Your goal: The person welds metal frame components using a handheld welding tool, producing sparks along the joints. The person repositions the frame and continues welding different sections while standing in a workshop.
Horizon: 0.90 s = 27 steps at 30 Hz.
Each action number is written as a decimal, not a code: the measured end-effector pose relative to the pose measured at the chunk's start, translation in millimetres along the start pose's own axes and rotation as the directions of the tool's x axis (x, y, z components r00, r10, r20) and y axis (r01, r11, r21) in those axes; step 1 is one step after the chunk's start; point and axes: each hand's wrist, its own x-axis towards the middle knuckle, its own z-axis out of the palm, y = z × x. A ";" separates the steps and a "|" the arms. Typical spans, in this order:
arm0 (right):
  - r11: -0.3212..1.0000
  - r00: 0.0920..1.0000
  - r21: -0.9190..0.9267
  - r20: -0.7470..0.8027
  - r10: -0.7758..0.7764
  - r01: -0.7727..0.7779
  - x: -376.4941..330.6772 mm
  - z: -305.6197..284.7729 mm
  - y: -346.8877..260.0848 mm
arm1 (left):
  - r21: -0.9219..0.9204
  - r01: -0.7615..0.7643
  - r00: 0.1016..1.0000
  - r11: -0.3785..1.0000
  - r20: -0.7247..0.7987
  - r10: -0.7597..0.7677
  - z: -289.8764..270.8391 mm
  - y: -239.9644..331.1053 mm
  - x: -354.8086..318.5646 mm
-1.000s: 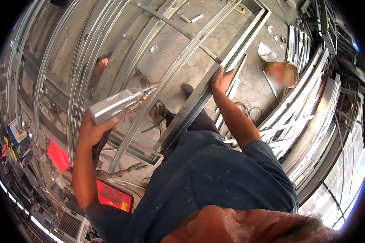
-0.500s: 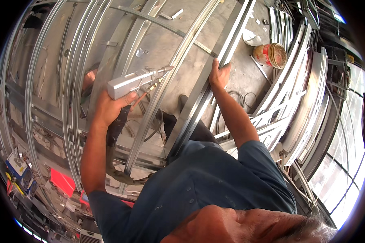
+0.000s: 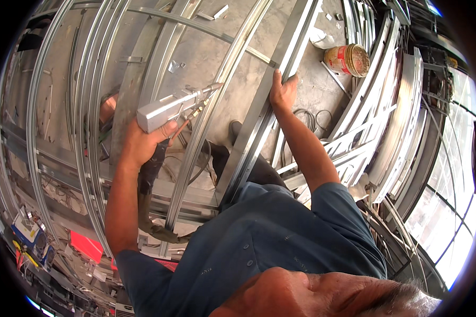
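My left hand (image 3: 142, 145) is wrapped around the grip of a silver, box-bodied welding gun (image 3: 161, 112) with a narrow nozzle and brass fittings. A thick dark sleeved hose (image 3: 152, 174) hangs from it past my forearm. The nozzle tip lies over a shiny metal rail (image 3: 188, 164) of a large frame; whether they touch, I cannot tell. Farther right, my right hand (image 3: 284, 95) grips the wide outer metal bar (image 3: 248, 132) of that frame, thumb on top and fingers over its right edge. A thin crosspiece (image 3: 211, 30) meets this bar just beyond my right hand.
On the floor at right are a stained bucket (image 3: 351, 59), a coil of cable (image 3: 305, 119) and piled metal lengths (image 3: 388, 121). More frame rails (image 3: 79, 105) stretch across the left. A red panel (image 3: 86, 247) is at lower left; my shoe (image 3: 235, 129) shows beside the outer bar.
The whole view has shifted slightly, with the bucket and rails now a little farther left. Both hands keep their holds, and the welding gun stays over the same rail.
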 end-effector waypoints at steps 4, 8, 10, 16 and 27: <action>1.000 1.000 0.006 -0.001 -0.002 0.002 -0.3 0.2 -0.2 | 0.005 0.001 1.000 1.000 0.007 -0.001 0.5 -1.5 0.5; 1.000 1.000 0.007 -0.016 -0.011 0.011 0.9 1.6 1.8 | -0.020 -0.015 1.000 1.000 0.001 0.015 2.7 -0.9 0.1; 1.000 1.000 0.000 -0.013 0.001 -0.001 1.4 2.9 4.0 | -0.024 -0.021 1.000 0.999 -0.004 0.021 3.2 -1.2 0.2; 1.000 1.000 -0.020 -0.014 0.016 -0.017 1.5 4.7 5.9 | 0.033 -0.079 0.997 0.996 0.000 0.079 2.8 -7.1 2.5; 1.000 1.000 0.011 -0.007 -0.008 0.008 0.5 2.7 3.9 | -0.017 -0.134 0.991 0.991 0.014 0.134 3.3 -11.3 4.2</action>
